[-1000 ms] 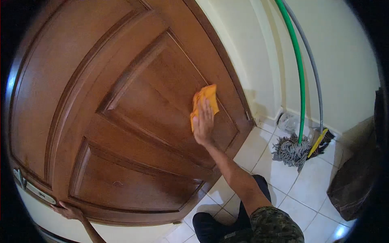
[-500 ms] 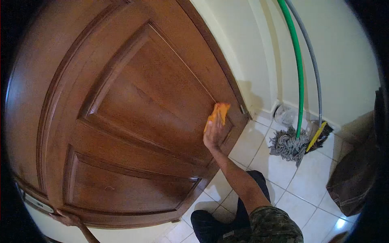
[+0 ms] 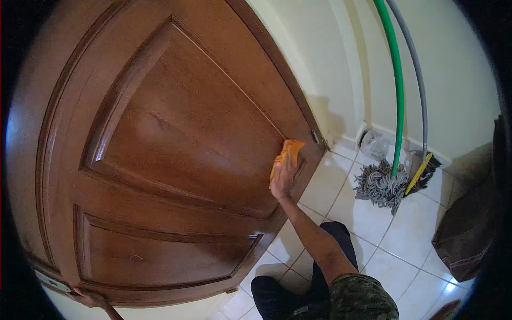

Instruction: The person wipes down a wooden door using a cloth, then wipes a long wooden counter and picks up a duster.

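My right hand (image 3: 282, 178) presses an orange cloth (image 3: 288, 153) against the brown wooden door (image 3: 192, 133), at the lower corner of its large raised panel. The fingers lie over the cloth and hold it. At the lower left, my left hand (image 3: 89, 298) grips the door's edge beside the metal lock plate (image 3: 52, 281). Its thumb side shows on the door's face, while the other fingers are mostly hidden.
A grey string mop (image 3: 380, 184) with a green handle (image 3: 397, 90) leans in the corner. Beside it stands a broom (image 3: 418, 173) with a yellow edge and grey handle. A clear plastic bag (image 3: 375, 145) and dark brown fabric (image 3: 464, 234) are near the white tiled floor (image 3: 368, 224).
The door has shifted slightly left and down in view. My right hand and the cloth have moved slightly down along the panel's corner. My left hand stays on the door's edge.
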### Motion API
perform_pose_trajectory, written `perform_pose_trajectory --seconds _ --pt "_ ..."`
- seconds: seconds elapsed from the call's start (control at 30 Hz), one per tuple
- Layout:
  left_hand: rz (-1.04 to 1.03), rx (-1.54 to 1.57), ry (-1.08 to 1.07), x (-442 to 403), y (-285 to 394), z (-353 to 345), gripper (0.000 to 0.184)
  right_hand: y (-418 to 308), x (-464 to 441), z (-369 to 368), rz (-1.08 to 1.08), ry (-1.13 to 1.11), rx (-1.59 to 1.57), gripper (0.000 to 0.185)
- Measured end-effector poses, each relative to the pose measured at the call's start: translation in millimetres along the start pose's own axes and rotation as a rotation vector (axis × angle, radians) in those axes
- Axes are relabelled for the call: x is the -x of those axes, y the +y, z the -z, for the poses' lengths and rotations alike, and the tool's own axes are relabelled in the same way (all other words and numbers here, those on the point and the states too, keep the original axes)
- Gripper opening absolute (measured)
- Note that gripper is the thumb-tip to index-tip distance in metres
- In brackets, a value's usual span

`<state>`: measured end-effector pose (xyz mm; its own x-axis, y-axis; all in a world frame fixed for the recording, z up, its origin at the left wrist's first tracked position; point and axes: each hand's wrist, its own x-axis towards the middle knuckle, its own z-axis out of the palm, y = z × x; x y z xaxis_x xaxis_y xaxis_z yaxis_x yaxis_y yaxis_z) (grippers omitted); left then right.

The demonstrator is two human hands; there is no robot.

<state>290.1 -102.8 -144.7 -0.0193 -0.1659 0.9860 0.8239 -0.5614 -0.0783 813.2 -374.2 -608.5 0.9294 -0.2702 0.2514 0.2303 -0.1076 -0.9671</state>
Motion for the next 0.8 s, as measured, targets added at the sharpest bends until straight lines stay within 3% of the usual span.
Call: perform_pose_trajectory --seconds 0.07,0.17,0.23,0.27,0.33,0.37,0.43,0.47,0.53,0.57,0.63,0.77,0.8 --pt "0.122 0.043 -0.039 4 -8 0 0.077 -15 -4 7 0.116 0.032 0.018 0.054" --pt "0.039 0.027 -0.013 1 -12 -2 0.075 38 1 -1 0.128 0.084 -0.132 0.057" --pt "-0.016 -0.021 -0.009 -2 -34 -3 0.073 99 21 -12 -0.380 -0.300 -0.156 0.061" --pt "-0.068 -0.062 -0.009 -2 -42 -4 0.072 113 26 -18 -0.378 -0.300 -0.156 0.061" --pt "-0.105 -0.046 0.009 -1 -21 -1 0.071 125 34 -23 -0.422 -0.063 -0.131 0.061" --pt "-0.142 -0.030 0.032 -2 -11 0 0.070 125 34 -24 -0.419 -0.063 -0.131 0.061" --pt "-0.086 -0.028 0.031 0 -15 -2 0.071 107 30 -30 -0.696 -0.097 -0.229 0.060" --pt "-0.035 -0.026 0.024 1 -18 -2 0.072 98 31 -34 -0.691 -0.099 -0.228 0.060" --pt "-0.011 -0.042 0.025 2 -18 -3 0.073 78 32 -48 -0.392 0.038 -0.265 0.061" --pt "0.007 -0.057 0.024 2 -19 -3 0.075 19 27 -25 -0.226 0.031 -0.203 0.061" --pt "0.011 -0.052 0.018 2 -24 -4 0.075 -21 20 -45 0.064 0.154 -0.270 0.060" --pt "-0.007 -0.069 0.015 1 -31 -7 0.078 -154 -7 -4 0.387 0.010 -0.180 0.058" --pt "-0.012 -0.066 0.007 2 -30 -6 0.078 -175 -8 2 0.379 0.008 -0.174 0.058"
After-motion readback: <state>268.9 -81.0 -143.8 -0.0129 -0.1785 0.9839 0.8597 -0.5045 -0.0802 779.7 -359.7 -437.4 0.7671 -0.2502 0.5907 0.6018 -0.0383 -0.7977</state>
